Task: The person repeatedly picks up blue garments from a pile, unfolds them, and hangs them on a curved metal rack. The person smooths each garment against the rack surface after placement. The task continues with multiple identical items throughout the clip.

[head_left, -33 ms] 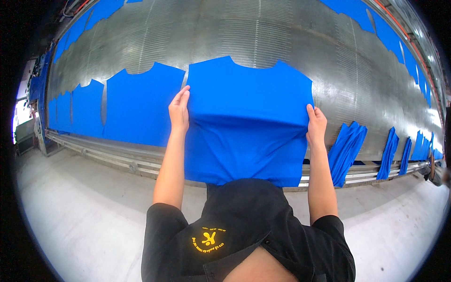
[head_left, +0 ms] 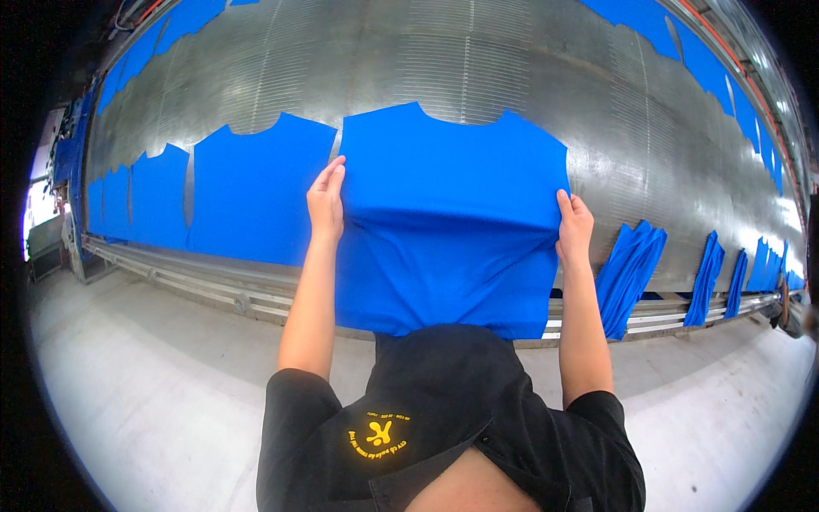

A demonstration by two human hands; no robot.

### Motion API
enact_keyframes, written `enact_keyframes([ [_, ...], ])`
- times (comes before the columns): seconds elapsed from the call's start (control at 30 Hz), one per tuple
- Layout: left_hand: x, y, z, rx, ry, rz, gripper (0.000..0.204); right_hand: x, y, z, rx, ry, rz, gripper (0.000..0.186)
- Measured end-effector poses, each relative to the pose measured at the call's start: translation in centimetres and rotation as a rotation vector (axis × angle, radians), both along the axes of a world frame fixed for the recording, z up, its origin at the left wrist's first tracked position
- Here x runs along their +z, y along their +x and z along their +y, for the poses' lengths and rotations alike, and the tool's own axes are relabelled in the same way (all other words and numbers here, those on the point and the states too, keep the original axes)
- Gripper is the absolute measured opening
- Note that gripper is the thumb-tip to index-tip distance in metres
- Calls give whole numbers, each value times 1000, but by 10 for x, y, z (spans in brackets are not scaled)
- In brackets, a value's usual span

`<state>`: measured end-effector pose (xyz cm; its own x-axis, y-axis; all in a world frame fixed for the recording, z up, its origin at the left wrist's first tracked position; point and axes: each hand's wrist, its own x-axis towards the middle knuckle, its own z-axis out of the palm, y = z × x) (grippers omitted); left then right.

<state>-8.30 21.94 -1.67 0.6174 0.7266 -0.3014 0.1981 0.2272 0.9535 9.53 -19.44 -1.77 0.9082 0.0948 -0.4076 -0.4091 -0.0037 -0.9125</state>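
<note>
A blue cut shirt panel (head_left: 452, 179) with a scooped neckline lies partly on a long grey metal table (head_left: 384, 51), its neck end pointing away from me. The near part sags in folds over the table's front edge towards my body. My left hand (head_left: 326, 200) pinches the panel's left side edge between thumb and fingers. At the opposite side edge, a little lower, my right hand (head_left: 575, 225) grips the fabric, fingers curled and partly hidden. Just left of the held panel, a second blue panel (head_left: 260, 192) lies flat.
More flat blue panels (head_left: 158, 196) continue along the left. Bunched blue fabric pieces (head_left: 631, 277) hang over the front edge on the right. Other blue panels (head_left: 721, 72) line the table's far side. A metal rail (head_left: 213, 286) runs along the near edge, above a pale floor (head_left: 171, 367).
</note>
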Motion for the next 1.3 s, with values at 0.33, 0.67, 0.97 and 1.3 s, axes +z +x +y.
enact_keyframes([
  [0.33, 0, -7, -6, -4, 1, 18, 35, -10, -6, -9, -17, 7, 5, 24],
  [0.67, -1, -9, -8, 14, -24, 13, 34, -12, -13, -8, -38, 11, 33, 21],
  [0.97, -5, -12, -8, 15, -17, 15, 34, -13, -16, -9, -25, 17, 26, 21],
  [1.3, -6, -15, -9, 8, -15, 36, 35, -14, -21, -10, -28, 10, 28, 21],
])
